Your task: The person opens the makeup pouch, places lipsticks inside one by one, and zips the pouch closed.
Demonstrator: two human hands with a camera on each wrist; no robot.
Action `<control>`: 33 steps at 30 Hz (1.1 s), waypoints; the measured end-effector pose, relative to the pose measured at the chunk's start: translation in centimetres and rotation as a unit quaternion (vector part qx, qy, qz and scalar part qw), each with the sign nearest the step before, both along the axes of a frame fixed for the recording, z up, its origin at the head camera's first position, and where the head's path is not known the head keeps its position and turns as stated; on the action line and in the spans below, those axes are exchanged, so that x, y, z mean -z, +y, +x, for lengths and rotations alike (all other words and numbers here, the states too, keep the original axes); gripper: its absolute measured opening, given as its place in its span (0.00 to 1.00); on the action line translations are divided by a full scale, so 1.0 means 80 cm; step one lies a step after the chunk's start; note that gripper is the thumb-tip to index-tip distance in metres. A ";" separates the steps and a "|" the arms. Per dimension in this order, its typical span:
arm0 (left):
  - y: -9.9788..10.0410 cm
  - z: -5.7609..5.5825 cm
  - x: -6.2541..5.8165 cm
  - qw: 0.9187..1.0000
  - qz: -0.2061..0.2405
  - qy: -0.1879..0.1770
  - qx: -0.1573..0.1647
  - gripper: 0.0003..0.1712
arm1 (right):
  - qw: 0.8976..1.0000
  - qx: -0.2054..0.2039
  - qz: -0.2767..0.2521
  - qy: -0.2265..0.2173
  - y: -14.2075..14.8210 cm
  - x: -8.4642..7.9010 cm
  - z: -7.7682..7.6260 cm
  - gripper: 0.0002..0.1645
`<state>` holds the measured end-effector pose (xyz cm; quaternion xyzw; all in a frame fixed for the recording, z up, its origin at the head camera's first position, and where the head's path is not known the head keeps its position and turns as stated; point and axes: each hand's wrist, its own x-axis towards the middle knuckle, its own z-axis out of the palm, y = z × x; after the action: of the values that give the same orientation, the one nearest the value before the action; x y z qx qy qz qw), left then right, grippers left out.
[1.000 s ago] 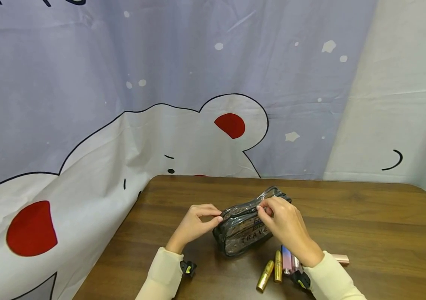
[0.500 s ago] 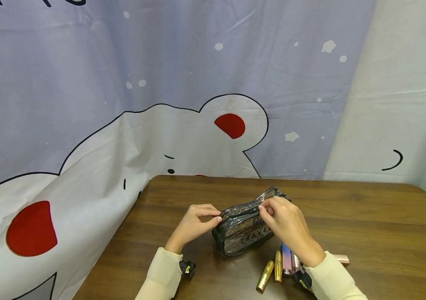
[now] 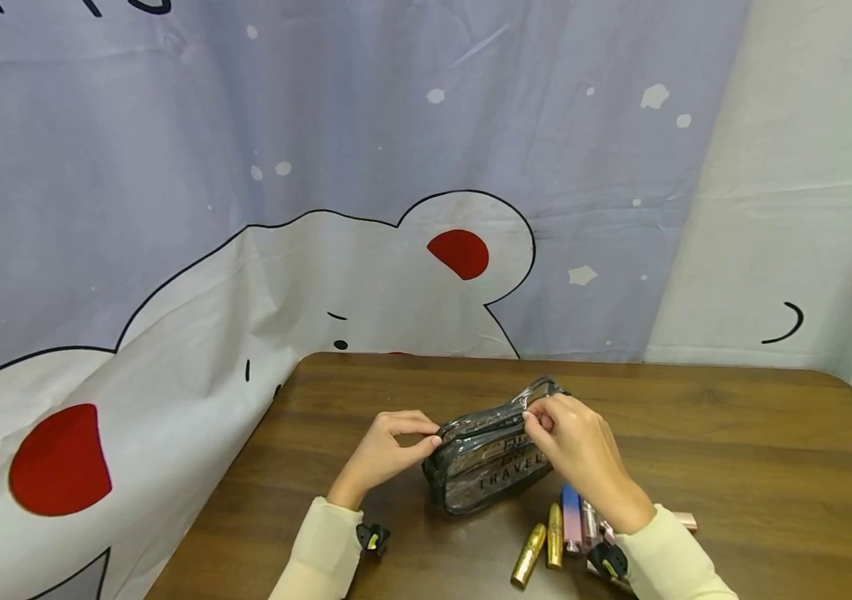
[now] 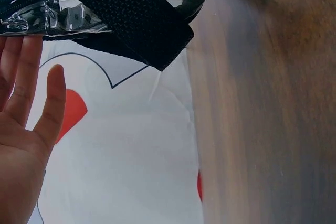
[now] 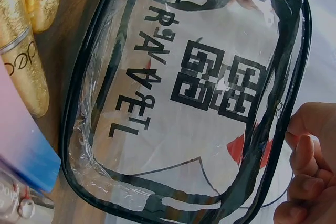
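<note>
A clear travel pouch [image 3: 463,483] with black trim and a zipper along its top stands on the table, the word TRAVEL printed on its side. My left hand [image 3: 388,450] pinches the top edge at its left end. In the left wrist view a black strap loop [image 4: 131,19] hangs from that end, above the thumb of my left hand [image 4: 23,140]. Further along the zipper, my right hand [image 3: 583,446] pinches the top edge between thumb and curled forefinger. The right wrist view has the right hand [image 5: 312,166] at the black rim of the pouch [image 5: 136,187].
Two gold tubes [image 3: 528,556] lie on the wooden table [image 3: 771,467] in front of the pouch. Beside them are a pink-and-blue tube [image 3: 572,518] and several small cosmetics partly under my right wrist. A printed cloth [image 3: 366,108] hangs behind the table.
My right hand has slid slightly to the right along the pouch's top edge. The left hand keeps its pinch at the left end, shifting only a little. The view has tilted very slightly.
</note>
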<state>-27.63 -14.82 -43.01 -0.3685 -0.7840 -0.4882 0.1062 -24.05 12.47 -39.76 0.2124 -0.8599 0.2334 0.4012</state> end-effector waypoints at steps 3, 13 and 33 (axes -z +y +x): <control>-0.001 0.000 0.001 1.000 0.001 -0.004 0.002 0.07 | 1.000 0.002 -0.001 -0.005 0.000 0.000 0.000 0.09; -0.001 0.004 0.005 1.000 0.006 -0.011 0.006 0.07 | 1.000 -0.001 -0.004 -0.004 0.000 0.006 0.003 0.10; -0.004 0.000 0.000 1.000 -0.009 -0.008 0.001 0.08 | 1.000 0.002 -0.004 0.000 0.002 0.002 -0.002 0.08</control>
<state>-27.61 -15.11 -42.98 -0.3659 -0.7891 -0.4840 0.0960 -24.19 12.64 -39.91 0.2088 -0.8594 0.2362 0.4025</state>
